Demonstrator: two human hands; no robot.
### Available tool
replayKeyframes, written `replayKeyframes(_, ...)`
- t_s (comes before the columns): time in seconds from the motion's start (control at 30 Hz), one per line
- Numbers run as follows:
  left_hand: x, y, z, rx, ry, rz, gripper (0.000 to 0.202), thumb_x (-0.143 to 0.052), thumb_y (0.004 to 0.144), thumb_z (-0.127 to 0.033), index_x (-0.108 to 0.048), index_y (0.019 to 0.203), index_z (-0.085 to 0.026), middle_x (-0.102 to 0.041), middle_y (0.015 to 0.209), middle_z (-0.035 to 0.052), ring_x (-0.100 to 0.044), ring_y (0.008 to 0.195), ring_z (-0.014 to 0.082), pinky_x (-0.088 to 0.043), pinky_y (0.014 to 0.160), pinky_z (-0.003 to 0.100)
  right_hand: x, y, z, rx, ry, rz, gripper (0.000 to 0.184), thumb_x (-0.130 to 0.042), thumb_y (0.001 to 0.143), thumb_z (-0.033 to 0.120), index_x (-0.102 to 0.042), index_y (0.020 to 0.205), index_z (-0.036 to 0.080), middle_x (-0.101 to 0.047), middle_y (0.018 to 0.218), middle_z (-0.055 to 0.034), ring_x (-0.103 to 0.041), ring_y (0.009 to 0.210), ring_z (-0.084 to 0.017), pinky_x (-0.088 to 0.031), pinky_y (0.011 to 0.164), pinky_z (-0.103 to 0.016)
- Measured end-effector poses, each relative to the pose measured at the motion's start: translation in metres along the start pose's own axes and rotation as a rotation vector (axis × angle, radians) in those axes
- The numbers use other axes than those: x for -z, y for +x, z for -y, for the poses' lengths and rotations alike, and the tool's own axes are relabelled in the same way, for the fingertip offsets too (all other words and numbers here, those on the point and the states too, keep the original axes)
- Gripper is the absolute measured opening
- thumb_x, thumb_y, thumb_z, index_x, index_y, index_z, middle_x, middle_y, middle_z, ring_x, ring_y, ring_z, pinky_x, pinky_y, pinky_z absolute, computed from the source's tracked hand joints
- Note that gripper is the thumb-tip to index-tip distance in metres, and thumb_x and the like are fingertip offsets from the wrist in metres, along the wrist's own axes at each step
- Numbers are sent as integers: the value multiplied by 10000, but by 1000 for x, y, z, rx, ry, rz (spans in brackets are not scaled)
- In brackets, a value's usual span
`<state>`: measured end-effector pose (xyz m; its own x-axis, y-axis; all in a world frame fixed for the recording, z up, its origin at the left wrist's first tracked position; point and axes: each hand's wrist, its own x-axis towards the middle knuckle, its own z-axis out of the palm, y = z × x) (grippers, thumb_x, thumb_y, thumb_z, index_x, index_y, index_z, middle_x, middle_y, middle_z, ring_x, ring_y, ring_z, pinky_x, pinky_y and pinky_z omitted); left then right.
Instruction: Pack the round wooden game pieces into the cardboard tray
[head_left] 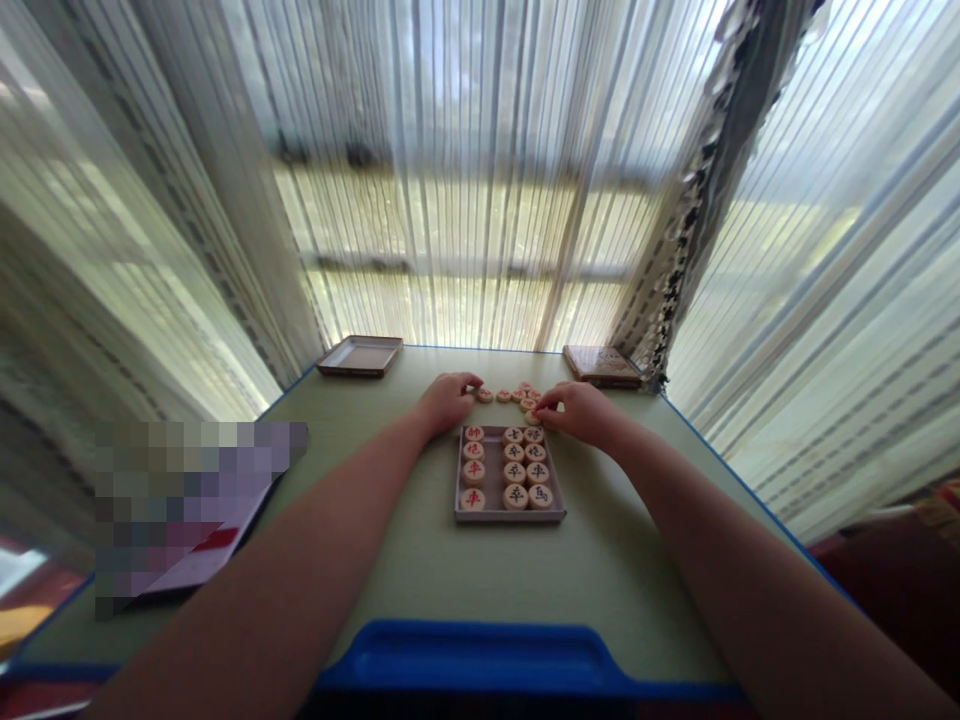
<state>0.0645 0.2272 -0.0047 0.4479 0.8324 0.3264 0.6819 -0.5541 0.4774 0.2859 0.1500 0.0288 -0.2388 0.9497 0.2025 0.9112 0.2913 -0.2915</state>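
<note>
My left hand [448, 402] is beyond the box, its fingers curled and pinched at the left edge of a red-marked xiangqi piece [486, 396]. On the other side, my right hand [577, 408] pinches another xiangqi piece [532, 418] between thumb and fingertips, just behind the box's far right corner. Between the hands lie several loose red-marked pieces [521, 393]. The shallow open box [491, 515] holds one column of red-marked pieces [473, 470] at its left and two columns of black-marked pieces [514, 473] at its right, with a bare strip between.
An open lid or tray [364, 356] lies at the table's far left, and a flat box [602, 363] at the far right. A partly blurred-out purple item [225, 540] sits at the left edge. The green table [420, 580] has a blue rim; curtains [450, 250] hang behind it.
</note>
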Motion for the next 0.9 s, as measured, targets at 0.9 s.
replayKeyframes(0.9, 22, -24, -11, 166, -192, -143, 391, -424, 680, -38, -576, 1036, -89, -642, 1002, 98, -584, 897, 159, -458, 817, 269, 3, -1, -10, 42, 52, -20, 368, -589, 673, 463, -695, 849, 158, -637, 679, -42, -525, 548, -126, -382, 524, -239)
